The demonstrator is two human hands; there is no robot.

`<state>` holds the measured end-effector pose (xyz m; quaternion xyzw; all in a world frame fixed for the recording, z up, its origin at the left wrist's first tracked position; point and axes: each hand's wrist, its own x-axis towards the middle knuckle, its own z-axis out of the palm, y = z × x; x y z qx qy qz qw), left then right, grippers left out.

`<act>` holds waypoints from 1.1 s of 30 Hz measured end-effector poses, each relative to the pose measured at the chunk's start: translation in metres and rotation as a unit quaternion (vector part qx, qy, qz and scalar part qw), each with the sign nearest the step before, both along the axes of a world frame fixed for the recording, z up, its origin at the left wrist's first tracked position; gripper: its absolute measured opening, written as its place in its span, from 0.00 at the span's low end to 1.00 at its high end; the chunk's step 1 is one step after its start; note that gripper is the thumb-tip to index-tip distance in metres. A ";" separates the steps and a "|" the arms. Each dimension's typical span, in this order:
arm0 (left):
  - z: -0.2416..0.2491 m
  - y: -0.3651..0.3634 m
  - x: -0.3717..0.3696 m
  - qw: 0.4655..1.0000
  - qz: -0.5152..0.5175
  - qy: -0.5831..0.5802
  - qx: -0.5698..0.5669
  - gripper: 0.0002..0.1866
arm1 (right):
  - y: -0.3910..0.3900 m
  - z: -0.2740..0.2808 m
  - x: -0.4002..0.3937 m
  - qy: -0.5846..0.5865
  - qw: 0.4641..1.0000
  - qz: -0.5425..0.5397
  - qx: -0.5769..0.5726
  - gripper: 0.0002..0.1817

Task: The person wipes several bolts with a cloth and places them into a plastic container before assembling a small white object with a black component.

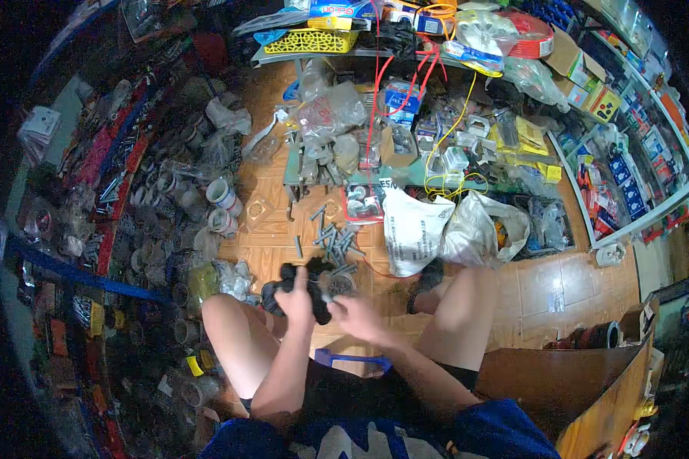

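My left hand (297, 301) grips a crumpled black bundle (314, 269), perhaps a plastic bag, between my knees. Its thumb points up along the bundle. My right hand (356, 315) is just to the right, slightly blurred, with its fingers pinched together at the bundle's edge. Whatever sits in that pinch is too small and smeared to name. Behind the right hand stands a round container (340, 286) with small contents I cannot identify. Grey metal bolts (335, 243) lie in a loose heap on the tiled floor just beyond the bundle.
A white woven sack (415, 229) and a paler open sack (484, 231) stand ahead to the right. Behind them is a low green bench (295, 164) crowded with bags and boxes. Cluttered shelves (122, 164) line the left; a glass display case (635, 164) stands right. Red cords (375, 99) hang down ahead.
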<state>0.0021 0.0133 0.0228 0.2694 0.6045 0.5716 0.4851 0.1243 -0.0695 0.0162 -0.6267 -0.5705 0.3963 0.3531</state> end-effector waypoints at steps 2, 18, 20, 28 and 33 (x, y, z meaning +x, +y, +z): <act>0.005 0.020 -0.020 0.995 0.071 -0.055 0.033 0.12 | -0.012 -0.001 -0.005 -0.032 0.997 0.041 -0.050 0.13; 0.009 -0.045 -0.001 0.785 -0.441 0.321 0.293 0.26 | -0.011 -0.122 0.031 0.526 0.848 -0.052 -0.040 0.11; 0.027 -0.036 -0.004 0.733 -0.455 0.385 0.329 0.28 | -0.015 -0.129 0.037 0.679 0.718 -0.047 -0.143 0.10; 0.037 -0.041 -0.007 0.731 -0.454 0.389 0.329 0.27 | -0.007 -0.020 0.026 0.704 0.684 -0.103 -0.159 0.16; 0.036 -0.039 -0.011 0.784 -0.441 0.266 0.347 0.20 | -0.008 -0.021 0.053 0.622 0.763 -0.153 -0.086 0.14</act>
